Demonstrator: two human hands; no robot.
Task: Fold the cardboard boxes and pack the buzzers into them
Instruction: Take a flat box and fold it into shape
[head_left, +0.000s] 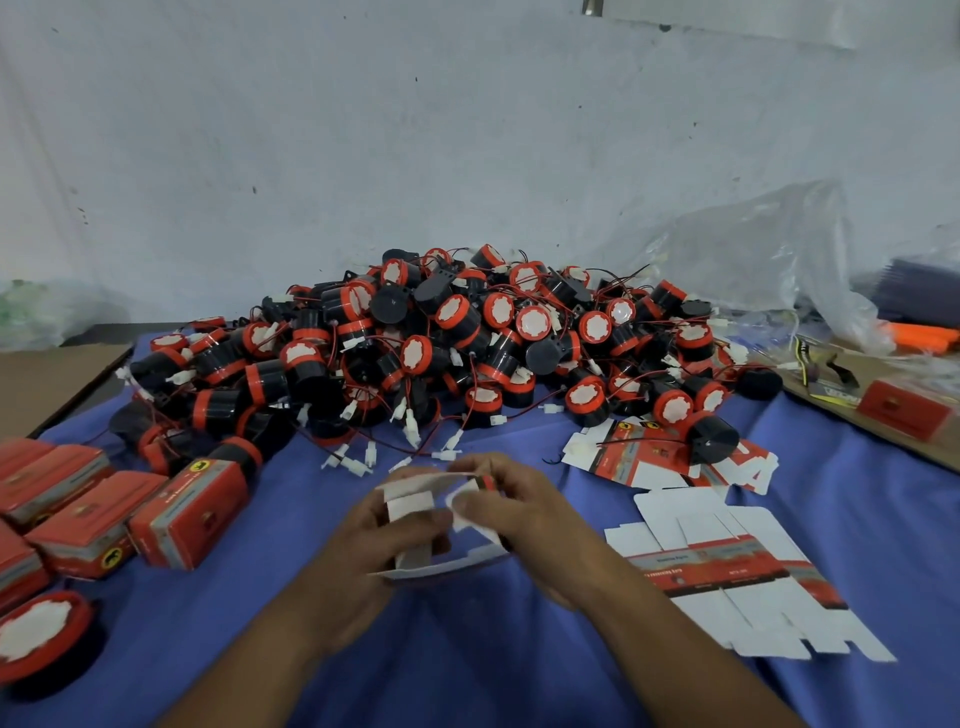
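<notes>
A partly folded cardboard box (410, 506) is held over the blue-covered worktop (467, 649), the grip of the left hand (374, 530) closed round its body and that of the right hand (519, 514) pinched on a flap, with the buzzers (467, 338) heaped just behind, closed boxes (104, 514) at left and flat blanks (727, 566) at right.

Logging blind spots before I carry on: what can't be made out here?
Head view only.
Half-folded box: flaps covered by left hand and right hand.
Print on flat blanks: too small, blurred.
Near buzzer: cut by the left edge.
Packed boxes: closed walls hide contents.
</notes>
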